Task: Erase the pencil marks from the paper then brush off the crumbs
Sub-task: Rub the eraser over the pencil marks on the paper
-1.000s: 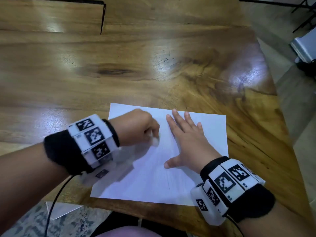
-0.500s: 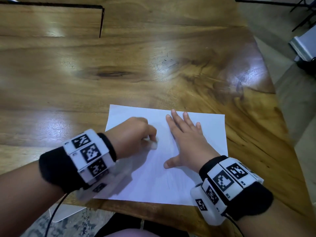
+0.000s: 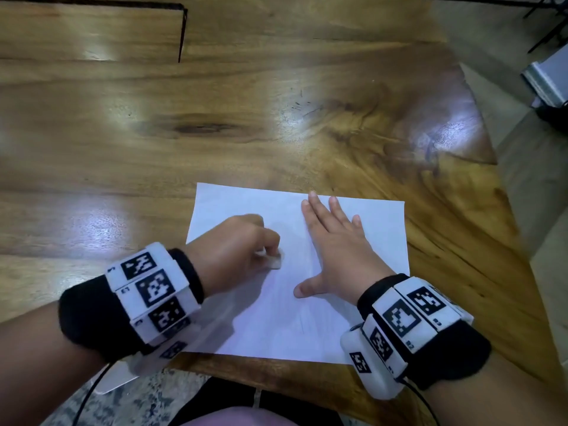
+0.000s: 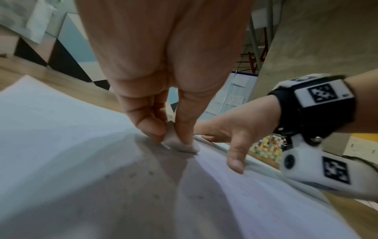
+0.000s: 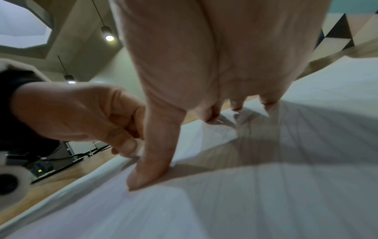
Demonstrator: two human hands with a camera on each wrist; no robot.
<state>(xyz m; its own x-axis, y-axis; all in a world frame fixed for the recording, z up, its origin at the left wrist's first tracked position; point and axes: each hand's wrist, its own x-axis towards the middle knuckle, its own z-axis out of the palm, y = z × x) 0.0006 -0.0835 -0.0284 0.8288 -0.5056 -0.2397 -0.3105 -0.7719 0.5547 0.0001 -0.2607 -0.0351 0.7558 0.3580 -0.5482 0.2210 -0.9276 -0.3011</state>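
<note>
Under the left hand (image 3: 236, 247) a small white eraser (image 3: 274, 262) is pinched between thumb and fingertips, its lower end pressed onto the paper (image 3: 276, 327). Just to the right of that pinch the right hand (image 3: 335, 250) lies flat with fingers spread, pinning the sheet to the wooden table (image 3: 276, 124). Judging by this, the erasing step is in hand and brushing has not begun; faint pencil lines show on the paper nearer the body than the eraser, so the next strokes likely need to run that way with the sheet held down. Small crumbs dot the paper behind the pinch in the left wrist view. Beyond the sheet's far edge the table offers open room; its near edge lies close to the table's edge.
</note>
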